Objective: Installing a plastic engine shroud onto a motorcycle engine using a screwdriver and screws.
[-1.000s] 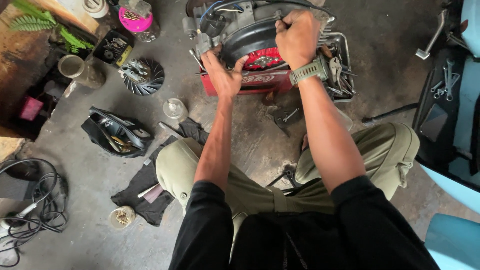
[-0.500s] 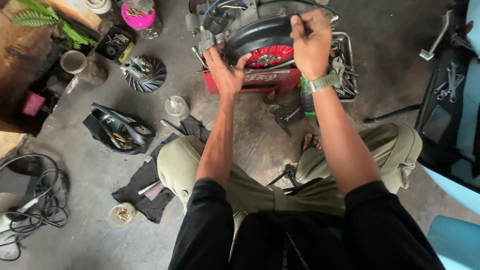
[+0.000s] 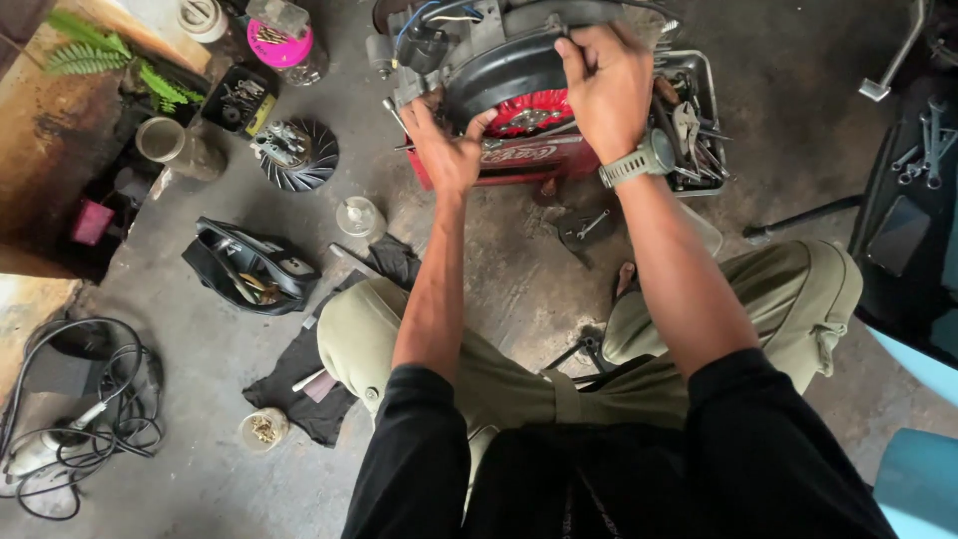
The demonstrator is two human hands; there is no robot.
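A rounded black engine cover, smooth and curved, sits far centre over a red finned flywheel. The right hand clenches its upper rim; the left hand grips its lower-left edge. The right hand has shifted slightly rightward since earlier.

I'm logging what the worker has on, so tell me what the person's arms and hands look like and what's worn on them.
Both arms are bare from above the elbow down, with short black sleeves ending at the upper arms. The left hand is bare, with no glove or ring visible. The right hand is bare too; a chunky grey-green wristwatch with a ridged strap sits on that wrist.
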